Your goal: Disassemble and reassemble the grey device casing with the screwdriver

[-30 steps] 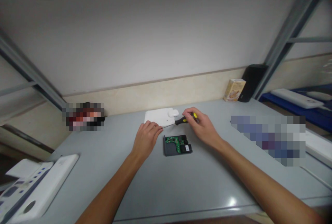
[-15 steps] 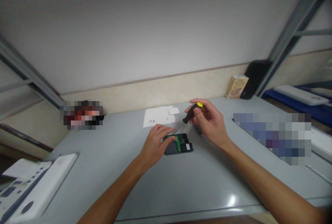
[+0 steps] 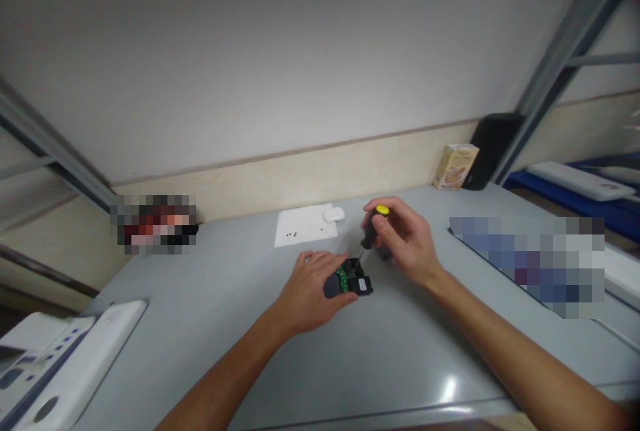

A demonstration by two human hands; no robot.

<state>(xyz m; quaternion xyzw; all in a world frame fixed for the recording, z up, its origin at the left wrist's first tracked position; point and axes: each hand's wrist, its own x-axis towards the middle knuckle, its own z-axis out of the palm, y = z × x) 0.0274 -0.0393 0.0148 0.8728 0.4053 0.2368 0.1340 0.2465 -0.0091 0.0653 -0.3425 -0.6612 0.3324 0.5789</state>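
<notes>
Nearest me, a patch of glare shines on the grey surface [image 3: 215,331], by its near edge toward the right; beyond it, around the middle of the surface and well in from every edge, the opened device [image 3: 344,279] lies flat; its case is dark, with a dark grey area at the left, a green circuit board through the middle and black parts at the right, the one at its near right corner bearing a small whitish label.

Both my forearms reach in over the near edge and slant toward each other; my left hand [image 3: 313,294] grasps the device from its left end, palm down, thumb along the near side and fingers over the far side; my right hand [image 3: 407,239] is closed around a black screwdriver [image 3: 370,230] with a yellow end; the handle leans up to the right, and the shaft slopes down to the device's black parts near its far right corner; what the tip meets is too small to tell.

Farther off, toward the far edge, lies a white sheet [image 3: 305,219]; small dark specks dot its near part, and a rounded white case [image 3: 333,214] sits at its far right corner; at the surface's far right corner stands a yellowish box [image 3: 455,166].
</notes>
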